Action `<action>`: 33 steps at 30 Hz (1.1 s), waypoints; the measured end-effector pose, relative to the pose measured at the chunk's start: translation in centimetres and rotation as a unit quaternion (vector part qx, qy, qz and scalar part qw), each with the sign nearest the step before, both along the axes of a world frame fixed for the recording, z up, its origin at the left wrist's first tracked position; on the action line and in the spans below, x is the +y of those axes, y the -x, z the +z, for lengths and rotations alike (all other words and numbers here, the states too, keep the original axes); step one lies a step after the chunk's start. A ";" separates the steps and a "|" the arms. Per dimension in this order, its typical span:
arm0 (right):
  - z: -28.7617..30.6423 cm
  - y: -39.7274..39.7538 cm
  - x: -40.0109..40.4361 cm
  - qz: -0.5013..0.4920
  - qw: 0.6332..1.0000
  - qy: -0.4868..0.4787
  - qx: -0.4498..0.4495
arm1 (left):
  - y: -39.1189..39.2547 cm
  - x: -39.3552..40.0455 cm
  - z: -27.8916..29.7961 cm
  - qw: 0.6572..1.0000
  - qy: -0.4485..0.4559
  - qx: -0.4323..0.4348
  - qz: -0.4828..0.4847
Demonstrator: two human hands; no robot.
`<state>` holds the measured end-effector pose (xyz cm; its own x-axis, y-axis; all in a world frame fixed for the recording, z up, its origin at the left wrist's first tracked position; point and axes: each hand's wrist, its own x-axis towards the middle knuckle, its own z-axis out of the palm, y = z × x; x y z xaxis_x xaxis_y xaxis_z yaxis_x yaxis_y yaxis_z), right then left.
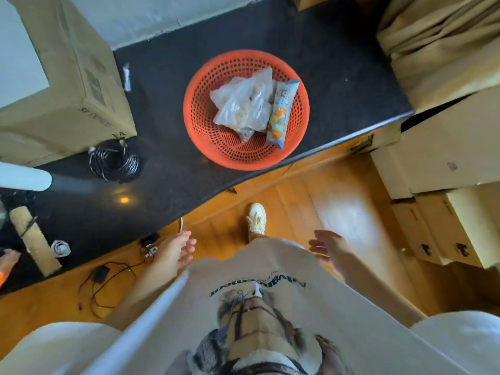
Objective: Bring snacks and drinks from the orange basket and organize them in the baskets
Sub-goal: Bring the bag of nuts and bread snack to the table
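Orange basket (200, 85) on dark counter (167, 169), holding clear bag (243, 104) and colourful packet (281, 112). Coiled cable (115, 161) left of basket. Left hand (173, 253) and right hand (328, 249) below it, fingers spread, empty.

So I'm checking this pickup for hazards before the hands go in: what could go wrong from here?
The orange basket sits close to the dark counter's front edge, so a one-sided tug could tip it off. The clear plastic bag looks loose and slippery and may slide from a grip. Both the left hand and right hand are empty; loose cables on the floor could catch a foot.
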<state>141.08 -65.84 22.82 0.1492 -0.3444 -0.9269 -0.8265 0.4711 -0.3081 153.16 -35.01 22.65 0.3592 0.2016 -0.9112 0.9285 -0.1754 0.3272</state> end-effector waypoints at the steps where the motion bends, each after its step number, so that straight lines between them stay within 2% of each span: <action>1: 0.2 -2.5 -0.7 0.015 1.000 -0.001 -0.012 | -1.3 -0.6 0.1 1.000 -0.003 -0.007 0.026; 5: 0.4 -11.9 -3.2 0.078 0.993 0.014 -0.083 | -7.0 -4.6 1.3 0.996 0.006 -0.053 0.077; 10: -0.8 -20.7 -5.1 0.123 0.982 0.063 -0.129 | -12.9 -11.0 2.9 0.990 0.086 -0.102 0.052; 15: -3.0 -26.7 -5.6 0.180 0.962 0.167 -0.120 | -17.1 -17.4 0.9 0.984 0.164 -0.063 -0.004; 19: -4.8 -29.6 -5.3 0.209 0.942 0.228 -0.127 | -18.8 -20.6 -2.3 0.980 0.199 -0.025 0.008; 28: -7.4 -30.4 -4.9 0.268 0.922 0.247 -0.133 | -20.0 -24.1 -7.5 0.980 0.199 0.014 0.017; 33: -5.4 -30.1 -5.5 0.224 0.908 0.281 -0.213 | -20.2 -24.7 -7.8 0.974 0.226 0.018 0.003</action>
<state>171.13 -71.31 17.39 0.6947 -0.5623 -0.4485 -0.6464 -0.2146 -0.7322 173.40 -59.72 14.89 0.3258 -0.2214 -0.9192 0.9414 -0.0143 0.3371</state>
